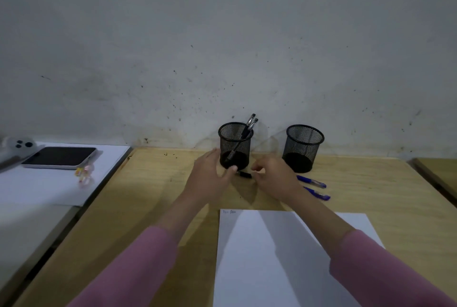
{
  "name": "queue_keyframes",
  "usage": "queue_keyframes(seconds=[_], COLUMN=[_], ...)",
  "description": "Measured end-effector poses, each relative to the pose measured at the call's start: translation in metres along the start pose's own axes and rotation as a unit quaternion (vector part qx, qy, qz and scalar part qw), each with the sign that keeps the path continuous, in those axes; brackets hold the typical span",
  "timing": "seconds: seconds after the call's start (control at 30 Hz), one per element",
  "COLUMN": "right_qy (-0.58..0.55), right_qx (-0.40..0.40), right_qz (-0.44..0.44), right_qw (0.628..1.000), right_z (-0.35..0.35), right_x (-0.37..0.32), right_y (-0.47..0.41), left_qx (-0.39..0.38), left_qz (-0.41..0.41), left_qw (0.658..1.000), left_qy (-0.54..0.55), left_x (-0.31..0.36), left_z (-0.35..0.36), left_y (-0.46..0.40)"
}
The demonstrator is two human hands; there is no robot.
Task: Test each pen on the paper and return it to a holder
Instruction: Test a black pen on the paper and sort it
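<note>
Far left there's a white side surface (49,188) with a dark-screened phone (59,156) lying flat on it, plus a small pale trinket (84,175) just in front of the phone – too blurry to say what it is. Then the wooden desk (153,193) starts. The left hand (210,178) reaches forward with fingers fairly straight, thumb tip right at the base of the left mesh holder (235,144), not really gripping anything. That holder has two black pens (247,131) leaning in it, tops poking over the rim. Just in front of it a short black piece (245,174) lies on the desk between the two hands – could be a cap or a pen end, can't tell. The right hand (274,178) sits beside it with fingers curled, and whether it's pinching something I can't make out. Right mesh holder (303,145) stands apart further right. Two blue pens (314,188) lie on the desk just past the right wrist. The white paper (272,257) is near the front edge, with a few scribbles at its top left corner.
</note>
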State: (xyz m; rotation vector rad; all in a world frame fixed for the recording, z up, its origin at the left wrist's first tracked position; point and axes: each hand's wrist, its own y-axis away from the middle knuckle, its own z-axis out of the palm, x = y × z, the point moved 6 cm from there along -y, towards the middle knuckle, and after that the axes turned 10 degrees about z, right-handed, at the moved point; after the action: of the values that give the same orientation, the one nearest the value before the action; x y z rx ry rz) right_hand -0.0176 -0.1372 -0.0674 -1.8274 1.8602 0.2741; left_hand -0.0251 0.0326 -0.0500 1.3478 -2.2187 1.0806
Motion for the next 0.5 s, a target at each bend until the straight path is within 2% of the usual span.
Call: queue_keyframes(seconds=[0.2, 0.3, 0.5], right_qy=[0.055, 0.055, 0.032], right_qx=[-0.001, 0.031, -0.006], right_qz=[-0.033, -0.051, -0.046], right_qw=[0.998, 0.997, 0.998], right_z=[0.013, 0.012, 0.018], right_x=[-0.008, -0.015, -0.017], right_y=[0.016, 0.022, 0.028], left_qx=[-0.07, -0.065, -0.054], left_qz=[-0.02, -0.013, -0.005], left_qw=[0.997, 0.998, 0.998], left_qy=[-0.024, -0.015, -0.031], left_x=[-0.026, -0.026, -0.025], left_z=[-0.004, -0.004, -0.001], left_y=[0.057, 0.072, 0.077])
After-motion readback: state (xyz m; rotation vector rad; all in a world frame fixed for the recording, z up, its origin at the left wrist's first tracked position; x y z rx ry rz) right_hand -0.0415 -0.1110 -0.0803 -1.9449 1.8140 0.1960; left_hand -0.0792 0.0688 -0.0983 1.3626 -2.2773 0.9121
